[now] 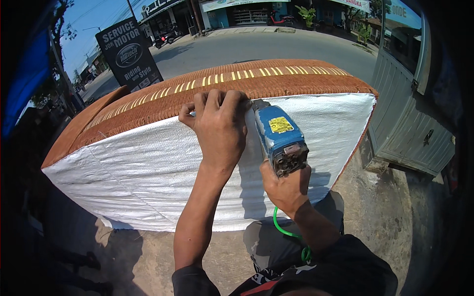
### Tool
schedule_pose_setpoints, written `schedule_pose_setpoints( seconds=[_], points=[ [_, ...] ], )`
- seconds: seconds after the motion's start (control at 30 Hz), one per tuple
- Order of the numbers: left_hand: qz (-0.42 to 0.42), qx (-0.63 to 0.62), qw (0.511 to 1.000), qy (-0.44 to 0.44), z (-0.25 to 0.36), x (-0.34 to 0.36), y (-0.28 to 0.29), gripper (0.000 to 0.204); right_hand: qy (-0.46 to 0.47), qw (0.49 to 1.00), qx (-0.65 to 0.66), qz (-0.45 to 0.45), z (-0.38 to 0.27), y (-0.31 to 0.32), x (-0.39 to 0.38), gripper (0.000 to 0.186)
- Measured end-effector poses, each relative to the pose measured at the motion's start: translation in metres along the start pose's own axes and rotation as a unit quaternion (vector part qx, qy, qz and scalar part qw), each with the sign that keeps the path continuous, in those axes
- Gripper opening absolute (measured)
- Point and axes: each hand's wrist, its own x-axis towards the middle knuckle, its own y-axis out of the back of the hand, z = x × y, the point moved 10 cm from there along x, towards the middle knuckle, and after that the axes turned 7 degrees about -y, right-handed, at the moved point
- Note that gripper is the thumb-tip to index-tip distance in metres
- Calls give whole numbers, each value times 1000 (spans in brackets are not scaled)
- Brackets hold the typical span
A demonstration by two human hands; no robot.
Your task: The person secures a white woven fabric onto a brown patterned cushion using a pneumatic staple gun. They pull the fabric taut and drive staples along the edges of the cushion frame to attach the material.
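A long upholstered piece lies before me, with brown ribbed fabric [276, 90] and a striped band along its top. White woven sheeting [138, 172] covers the side facing me. My right hand [289, 187] is wrapped round the handle of a blue pneumatic staple gun [279, 128], its nose against the seam where sheeting meets brown fabric. A green coiled air hose [281, 227] runs down from it. Just left of the nose, my left hand [219, 118] presses bent fingers on that same edge, closed on the fabric; the fingertips are partly hidden.
A black signboard [129, 53] stands beyond the piece at left, with a road [207, 49] and shopfronts behind. To the right is a grey metal cabinet with glass [405, 108]. Concrete ground [380, 217] lies below, and my knee [271, 241] is close under the sheeting.
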Motion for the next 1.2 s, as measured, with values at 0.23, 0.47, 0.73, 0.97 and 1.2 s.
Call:
schedule_pose_setpoints(
  seconds=[0.23,0.47,0.73,0.97,1.2],
  points=[
    [-10,-24,999,-31,-16,1,12,15,-109,983,132,-63,41,23,-22,12],
    [-79,-144,984,64,-90,-13,8,25,-199,941,167,-217,96,53,-77,21],
    [-84,-259,930,246,-118,-27,2,30,-274,825,249,-426,145,43,-128,22],
    [-112,-184,940,264,-101,-19,11,30,-327,680,297,-585,178,-8,-156,21],
    [-103,-111,967,206,-96,-22,13,35,-312,725,308,-531,160,-60,-137,14]
  ],
)
